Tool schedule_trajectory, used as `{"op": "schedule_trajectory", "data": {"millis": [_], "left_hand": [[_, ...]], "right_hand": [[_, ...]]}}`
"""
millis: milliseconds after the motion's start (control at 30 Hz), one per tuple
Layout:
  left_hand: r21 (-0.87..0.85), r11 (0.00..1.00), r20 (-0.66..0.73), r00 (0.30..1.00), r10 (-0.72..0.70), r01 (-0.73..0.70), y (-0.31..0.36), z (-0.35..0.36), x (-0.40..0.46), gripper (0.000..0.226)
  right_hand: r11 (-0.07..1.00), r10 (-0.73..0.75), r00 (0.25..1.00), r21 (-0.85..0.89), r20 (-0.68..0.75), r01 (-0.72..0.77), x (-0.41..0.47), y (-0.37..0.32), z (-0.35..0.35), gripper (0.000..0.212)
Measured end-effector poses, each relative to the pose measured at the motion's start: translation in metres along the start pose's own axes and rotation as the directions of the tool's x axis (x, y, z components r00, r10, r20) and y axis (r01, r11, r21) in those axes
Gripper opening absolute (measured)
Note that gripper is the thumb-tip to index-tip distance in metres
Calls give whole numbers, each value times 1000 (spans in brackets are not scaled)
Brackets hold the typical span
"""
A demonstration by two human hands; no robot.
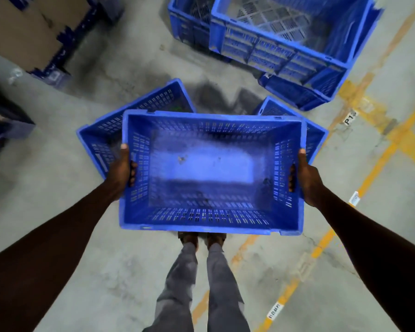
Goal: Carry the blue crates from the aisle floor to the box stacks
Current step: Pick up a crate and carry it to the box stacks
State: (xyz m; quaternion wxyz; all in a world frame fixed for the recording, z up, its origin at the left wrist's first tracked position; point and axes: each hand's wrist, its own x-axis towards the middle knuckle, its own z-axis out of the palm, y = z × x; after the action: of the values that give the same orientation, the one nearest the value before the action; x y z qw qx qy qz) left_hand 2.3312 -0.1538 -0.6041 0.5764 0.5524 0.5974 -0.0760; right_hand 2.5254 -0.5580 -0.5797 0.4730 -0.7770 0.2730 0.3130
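I hold an empty blue perforated crate (211,168) level in front of me, above my feet. My left hand (122,171) grips its left side handle, fingers through the slot. My right hand (304,178) grips the right side handle the same way. Beneath it on the concrete floor lie two more blue crates: one (101,135) pokes out at the left, tilted, and another (314,137) shows at the right, mostly hidden.
A large blue crate (280,56) stands on the floor ahead at the upper right, with a further blue crate (187,22) behind it. Cardboard boxes (27,32) sit at the upper left. Yellow floor lines (379,159) run along the right.
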Motion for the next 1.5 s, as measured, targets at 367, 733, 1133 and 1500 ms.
{"op": "schedule_trajectory", "data": {"millis": [367,733,1133,1500], "left_hand": [[-135,991,-45,999,-27,20,2,-145,-213,72],[-467,879,-434,892,-130,-99,-153,-228,-448,67],[-723,660,-627,598,-500,-207,-456,-303,-640,72],[-807,464,-583,364,-726,-365,-672,-411,-797,65]], "right_hand": [[965,-210,967,-127,144,229,-199,-91,-54,67],[824,-306,806,-284,507,491,-323,-104,8,58],[435,-293,426,-277,856,857,-555,60,153,64],[318,-114,217,-171,969,933,-803,273,276,62]]}}
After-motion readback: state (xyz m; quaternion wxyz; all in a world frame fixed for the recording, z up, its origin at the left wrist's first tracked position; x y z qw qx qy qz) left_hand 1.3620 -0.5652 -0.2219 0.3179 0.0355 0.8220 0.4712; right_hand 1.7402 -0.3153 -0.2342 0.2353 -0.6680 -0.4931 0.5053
